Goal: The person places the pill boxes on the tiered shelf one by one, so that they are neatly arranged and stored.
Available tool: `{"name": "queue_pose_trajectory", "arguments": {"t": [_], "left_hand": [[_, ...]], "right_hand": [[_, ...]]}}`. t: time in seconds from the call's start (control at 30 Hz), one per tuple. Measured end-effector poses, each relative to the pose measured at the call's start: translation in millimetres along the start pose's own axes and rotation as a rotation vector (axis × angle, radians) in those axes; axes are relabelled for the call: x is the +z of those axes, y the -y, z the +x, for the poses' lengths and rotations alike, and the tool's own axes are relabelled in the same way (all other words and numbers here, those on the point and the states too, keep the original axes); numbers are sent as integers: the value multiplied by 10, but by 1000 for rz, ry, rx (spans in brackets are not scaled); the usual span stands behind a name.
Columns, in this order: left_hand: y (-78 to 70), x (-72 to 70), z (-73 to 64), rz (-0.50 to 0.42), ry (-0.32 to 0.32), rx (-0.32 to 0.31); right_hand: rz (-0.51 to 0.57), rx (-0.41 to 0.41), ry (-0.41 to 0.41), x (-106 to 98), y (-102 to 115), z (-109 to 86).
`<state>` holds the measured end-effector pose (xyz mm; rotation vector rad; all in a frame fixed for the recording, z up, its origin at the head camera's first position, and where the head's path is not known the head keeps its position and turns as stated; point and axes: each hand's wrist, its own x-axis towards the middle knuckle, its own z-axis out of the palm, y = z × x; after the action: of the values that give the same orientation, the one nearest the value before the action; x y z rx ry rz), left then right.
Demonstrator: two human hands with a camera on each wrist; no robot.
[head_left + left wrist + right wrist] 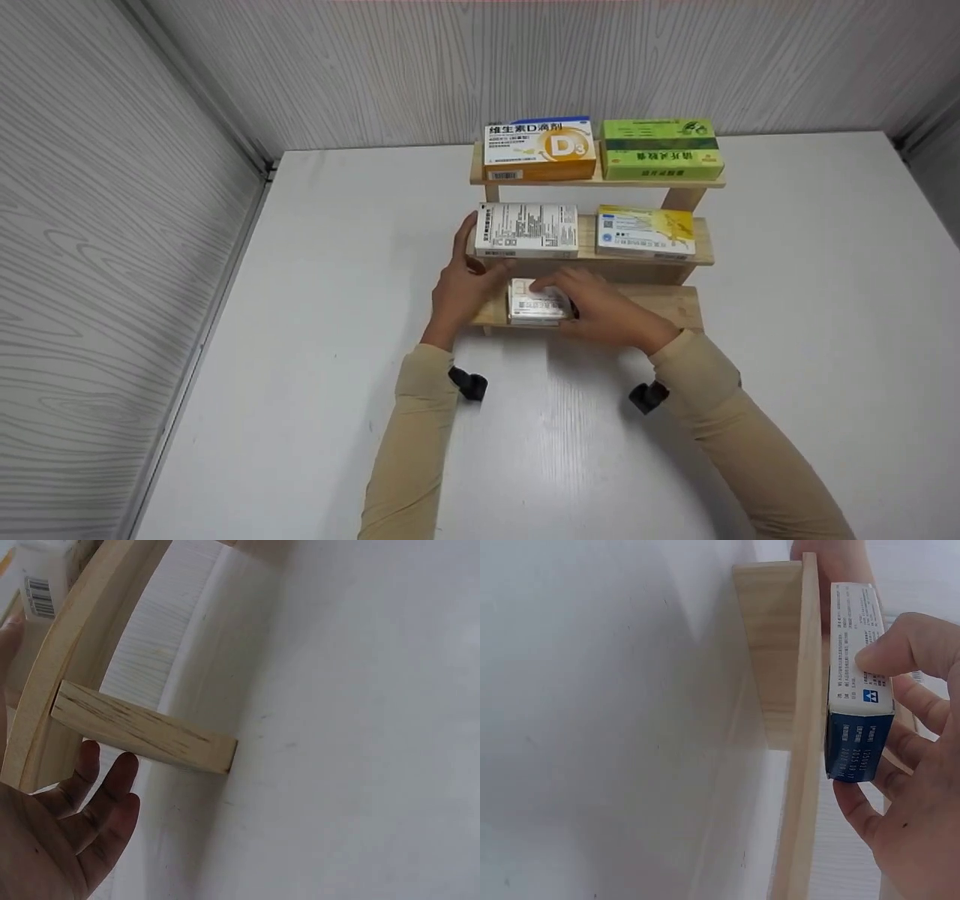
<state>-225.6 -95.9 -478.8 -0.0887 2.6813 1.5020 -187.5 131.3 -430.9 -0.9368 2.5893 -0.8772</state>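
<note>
A small white and blue medicine box [536,304] stands on the lowest step of a wooden three-step rack [645,300]. My right hand [611,311] holds this box at its right end. In the right wrist view, the thumb lies on the printed face of the medicine box [859,652], with the other fingers beside its blue end. My left hand [461,292] is at the rack's left end, its index finger along a white printed box [527,229] on the middle step. In the left wrist view, the left hand's other fingers [112,840] are loosely bent beside the rack's wooden leg [142,727].
On the top step are an orange and white vitamin D box [538,150] and a green box [661,150]. A yellow and white box [645,231] lies at the middle step's right. The rack stands on a white table [337,285] before a wood-grain wall [375,67].
</note>
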Motion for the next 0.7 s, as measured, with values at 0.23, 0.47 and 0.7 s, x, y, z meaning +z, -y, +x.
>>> {"name": "queue_pose_trajectory", "arguments": {"t": [0.23,0.47,0.7], "left_hand": [[-3,18,13,7,-10,-2],[-15,7,21,-28,17,21],[74,-172,-17,-161,99,89]], "right_hand": [[-16,6,12,37,3,61],[-21,13,14,31,12,55],[-73,-11,-60,3,74,-82]]}}
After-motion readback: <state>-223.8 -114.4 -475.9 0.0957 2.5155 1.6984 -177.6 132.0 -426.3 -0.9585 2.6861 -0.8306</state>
